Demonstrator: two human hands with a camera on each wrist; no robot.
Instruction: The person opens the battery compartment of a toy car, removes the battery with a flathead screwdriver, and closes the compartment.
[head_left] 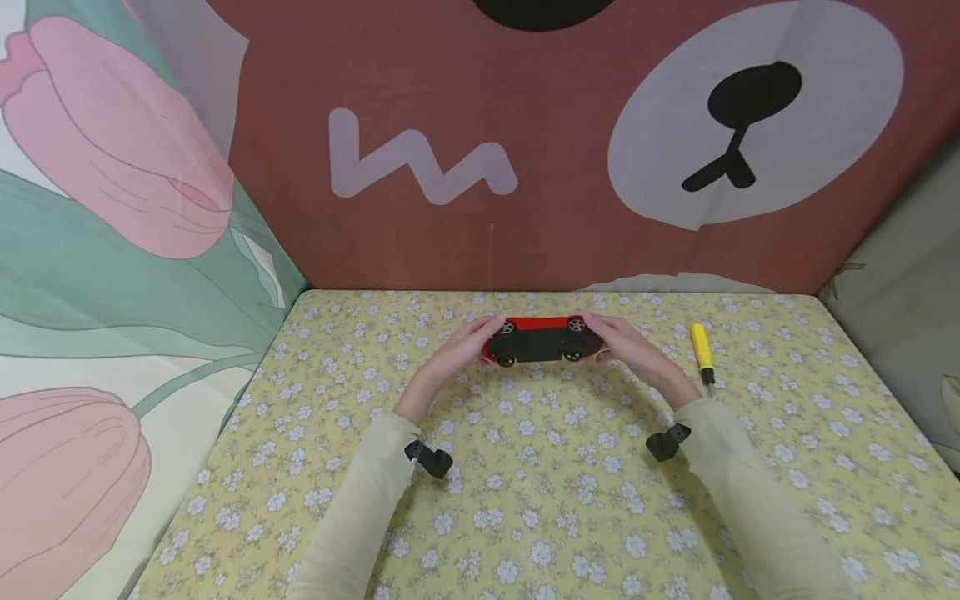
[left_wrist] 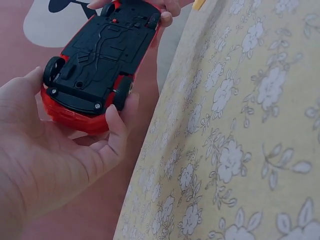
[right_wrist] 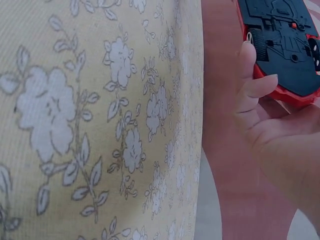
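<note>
A red toy car [head_left: 536,340] is held up above the table between both hands, its black underside and wheels turned toward the head camera. My left hand [head_left: 459,346] grips one end; in the left wrist view the thumb and fingers of that hand [left_wrist: 65,150] wrap the red bumper beside the wheels. The other end sits in my right hand [head_left: 632,348], and the right wrist view shows its fingers [right_wrist: 248,65] curled along the car's side by a wheel. Screws and moulded lines show on the black chassis [left_wrist: 102,50]. The car's roof is hidden.
To the right of the right hand, a screwdriver with a yellow handle [head_left: 701,346] lies on the table. A yellow floral cloth [head_left: 540,500] covers the tabletop. Behind it hangs a reddish-brown printed curtain [head_left: 450,242], with a tulip-patterned one [head_left: 127,150] at the left.
</note>
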